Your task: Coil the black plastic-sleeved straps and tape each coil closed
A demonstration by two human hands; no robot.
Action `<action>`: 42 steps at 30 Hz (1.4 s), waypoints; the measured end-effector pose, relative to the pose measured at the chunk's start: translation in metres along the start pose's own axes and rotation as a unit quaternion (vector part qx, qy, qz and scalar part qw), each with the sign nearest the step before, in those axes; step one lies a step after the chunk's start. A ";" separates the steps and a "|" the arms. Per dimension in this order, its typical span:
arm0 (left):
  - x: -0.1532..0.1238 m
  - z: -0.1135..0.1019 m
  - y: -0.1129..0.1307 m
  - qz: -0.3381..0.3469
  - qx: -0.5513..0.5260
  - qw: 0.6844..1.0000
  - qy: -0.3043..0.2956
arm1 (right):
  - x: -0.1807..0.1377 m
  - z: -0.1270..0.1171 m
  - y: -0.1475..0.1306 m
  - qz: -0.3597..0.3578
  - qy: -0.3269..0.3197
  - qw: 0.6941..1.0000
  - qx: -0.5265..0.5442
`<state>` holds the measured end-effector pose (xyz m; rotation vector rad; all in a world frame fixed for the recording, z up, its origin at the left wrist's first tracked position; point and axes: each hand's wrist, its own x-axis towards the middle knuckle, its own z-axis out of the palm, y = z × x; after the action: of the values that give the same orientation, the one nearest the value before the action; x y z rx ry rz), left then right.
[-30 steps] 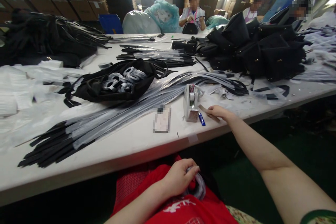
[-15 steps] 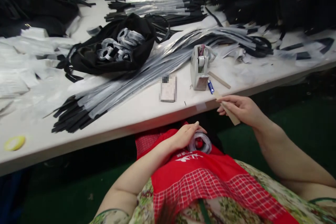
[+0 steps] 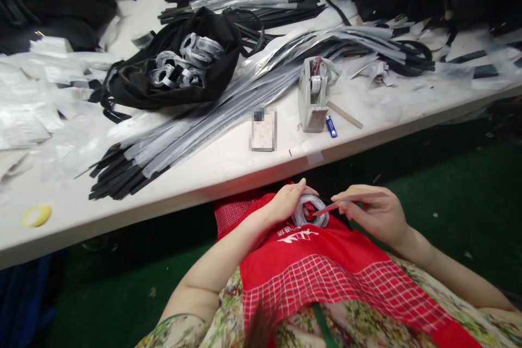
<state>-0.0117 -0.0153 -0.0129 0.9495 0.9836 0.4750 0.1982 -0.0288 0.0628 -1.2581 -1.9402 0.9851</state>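
My left hand (image 3: 287, 201) rests at my lap, its fingers closed round a coil wrapped in clear greyish plastic (image 3: 299, 216). The coil sits against the red apron (image 3: 281, 261), with its round hole facing up toward me. My right hand (image 3: 381, 215), to the right of the coil, pinches a thin flat strip (image 3: 329, 208). That strip is seen nearly edge-on, and its far tip reaches over the coil's hole. Whether the tip touches the coil I cannot tell.
On the white table stand a tape dispenser (image 3: 312, 103), a blue lighter-like piece (image 3: 331, 126) and a flat stick (image 3: 345, 114). A black bag (image 3: 171, 99) holds several wrapped coils. Plastic-sleeved straps (image 3: 196, 133) lie across the table. A yellow ring (image 3: 36, 216) lies near the left front edge.
My right hand has come down toward the coil, away from the table edge, bringing the flat strip over the coil's hole. The left hand keeps its hold on the coil.
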 end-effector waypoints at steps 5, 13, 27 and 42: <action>-0.001 -0.002 -0.003 0.024 0.025 0.999 0.011 | -0.007 0.016 0.002 -0.076 -0.039 0.988 -0.132; -0.002 0.000 -0.004 0.051 0.089 0.994 0.032 | -0.012 0.042 0.016 -0.174 -0.031 0.958 -0.225; -0.010 0.003 -0.001 0.058 0.175 0.981 0.067 | -0.026 0.047 0.023 -0.232 -0.003 0.966 -0.114; -0.013 0.007 0.005 0.062 0.210 0.974 0.061 | -0.024 0.055 0.020 -0.224 0.029 0.942 -0.249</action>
<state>-0.0114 -0.0251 -0.0012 1.3806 1.1662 0.4405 0.1723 -0.0598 0.0143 -0.9964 -2.3678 0.2294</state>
